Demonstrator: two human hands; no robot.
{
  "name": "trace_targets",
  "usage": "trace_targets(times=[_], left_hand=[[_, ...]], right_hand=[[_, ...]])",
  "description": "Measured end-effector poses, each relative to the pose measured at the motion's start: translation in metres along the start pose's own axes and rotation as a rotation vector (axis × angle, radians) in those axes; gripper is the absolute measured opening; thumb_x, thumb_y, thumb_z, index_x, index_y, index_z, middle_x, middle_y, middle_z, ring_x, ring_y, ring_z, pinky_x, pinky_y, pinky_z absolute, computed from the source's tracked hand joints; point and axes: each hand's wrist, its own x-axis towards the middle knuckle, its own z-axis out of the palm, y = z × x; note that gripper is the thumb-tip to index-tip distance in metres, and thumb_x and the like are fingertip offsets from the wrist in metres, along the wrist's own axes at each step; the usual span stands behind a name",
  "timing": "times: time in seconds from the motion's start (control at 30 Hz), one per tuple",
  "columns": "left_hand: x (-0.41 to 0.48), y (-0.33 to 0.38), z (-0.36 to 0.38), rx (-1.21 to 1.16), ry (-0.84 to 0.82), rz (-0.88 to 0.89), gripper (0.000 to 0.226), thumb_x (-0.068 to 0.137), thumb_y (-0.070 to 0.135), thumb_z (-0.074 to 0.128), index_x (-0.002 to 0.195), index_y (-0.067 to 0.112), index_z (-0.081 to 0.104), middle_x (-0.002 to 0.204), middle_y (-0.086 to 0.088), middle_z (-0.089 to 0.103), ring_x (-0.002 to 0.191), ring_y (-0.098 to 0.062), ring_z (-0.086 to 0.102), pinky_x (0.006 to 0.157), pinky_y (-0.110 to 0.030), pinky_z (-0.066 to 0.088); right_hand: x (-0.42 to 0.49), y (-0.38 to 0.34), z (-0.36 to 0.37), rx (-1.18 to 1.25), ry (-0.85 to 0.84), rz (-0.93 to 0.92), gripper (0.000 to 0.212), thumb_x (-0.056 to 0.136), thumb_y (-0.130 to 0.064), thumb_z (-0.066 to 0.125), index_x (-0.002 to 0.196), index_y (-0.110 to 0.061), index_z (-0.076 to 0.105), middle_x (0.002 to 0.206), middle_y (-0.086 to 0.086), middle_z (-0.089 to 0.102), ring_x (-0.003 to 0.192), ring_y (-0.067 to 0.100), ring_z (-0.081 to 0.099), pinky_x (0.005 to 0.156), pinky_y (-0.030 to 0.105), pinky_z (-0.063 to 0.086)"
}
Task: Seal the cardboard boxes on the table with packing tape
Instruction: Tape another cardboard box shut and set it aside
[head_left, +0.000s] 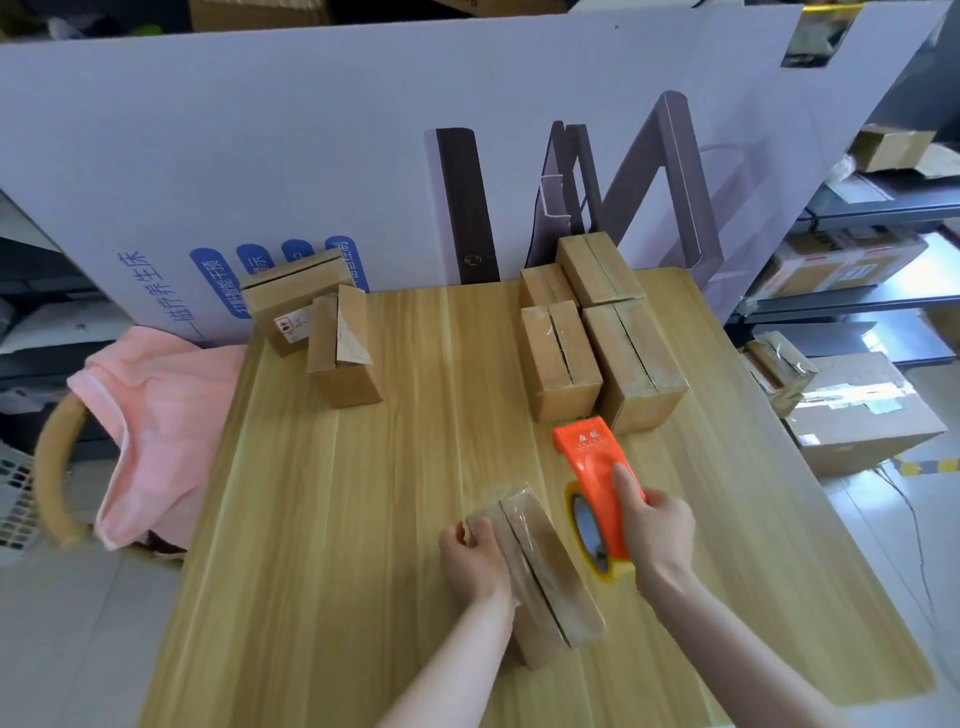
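A small cardboard box (545, 571) lies on the wooden table (337, 519) near its front edge, with its flap seam on top. My left hand (475, 556) holds the box's left side with curled fingers. My right hand (657, 530) grips an orange tape dispenser (597, 478) with a yellow tape roll, just right of the box. Several more boxes (597, 338) stand in a group at the back right. Two others (322, 332) sit at the back left, with open or loose flaps.
A large printed cardboard sheet (363, 156) stands upright behind the table. A pink garment (150, 415) hangs over a chair at the left. Shelves and a big carton (857, 410) sit on the floor to the right.
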Motion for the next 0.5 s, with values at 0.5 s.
trace_targets(times=[0.5], left_hand=[[0.02, 0.038, 0.018, 1.05, -0.483, 0.874, 0.021, 0.091, 0.016, 0.043, 0.079, 0.025, 0.057, 0.089, 0.014, 0.062, 0.087, -0.012, 0.056, 0.07, -0.028, 0.045]], right_hand=[[-0.034, 0.022, 0.022, 0.215, -0.075, 0.017, 0.052, 0.091, -0.046, 0.058, 0.051, -0.014, 0.049, 0.039, -0.004, 0.045, 0.035, 0.007, 0.039, 0.036, 0.018, 0.031]])
